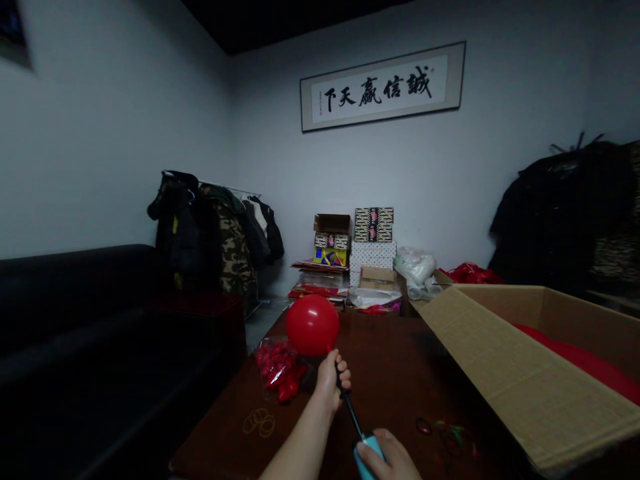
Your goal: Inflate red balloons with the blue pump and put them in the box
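A round, inflated red balloon (313,325) sits on the end of a hand balloon pump (367,455). My left hand (332,380) is closed around the black nozzle end, just below the balloon's neck. The pump's dark rod runs down towards the light-blue part, which my right hand (393,459) grips near the bottom edge of the view. Left of my left hand, a clear plastic bag of red balloons (281,370) lies on the table. Several rubber bands (259,423) lie nearer to me.
The dark wooden table (395,373) bears small coloured bands (453,433) at the right. An open cardboard box (525,373) with red contents stands along the right side. Stacked boxes (374,225) are at the back. A black sofa (90,333) is on the left.
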A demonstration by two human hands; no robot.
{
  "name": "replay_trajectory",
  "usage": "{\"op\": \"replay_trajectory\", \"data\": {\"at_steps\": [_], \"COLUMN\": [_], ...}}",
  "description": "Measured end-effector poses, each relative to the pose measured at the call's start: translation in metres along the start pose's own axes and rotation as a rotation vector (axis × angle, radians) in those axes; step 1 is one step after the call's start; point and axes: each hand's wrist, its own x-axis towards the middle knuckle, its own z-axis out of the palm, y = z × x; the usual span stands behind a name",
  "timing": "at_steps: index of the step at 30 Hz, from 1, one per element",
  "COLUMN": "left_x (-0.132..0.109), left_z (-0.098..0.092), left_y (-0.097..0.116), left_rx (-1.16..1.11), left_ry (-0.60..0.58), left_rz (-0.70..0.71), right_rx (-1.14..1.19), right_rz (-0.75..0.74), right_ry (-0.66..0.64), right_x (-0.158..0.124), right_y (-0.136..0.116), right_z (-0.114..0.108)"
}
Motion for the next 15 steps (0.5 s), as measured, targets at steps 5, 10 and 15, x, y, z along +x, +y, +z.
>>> {"op": "replay_trajectory", "data": {"at_steps": [5, 10, 15], "left_x": [-0.010, -0.016, -0.010], "left_z": [-0.010, -0.023, -0.030], "left_y": [-0.020, -0.022, -0.018], "left_rx": [0.069, 0.111, 0.063], "left_ry": [-0.003, 0.030, 0.069], "left_rz": [-0.049, -0.055, -0.068], "right_rx": [0.015, -0.002, -0.090], "right_rz": [-0.001, 0.014, 0.066], "right_ry": [-0.027, -0.090, -0.067], "right_x": [0.021, 0.023, 0.012], "right_y": [-0.020, -0.025, -0.008], "right_z": [0.004, 0.018, 0.034]}}
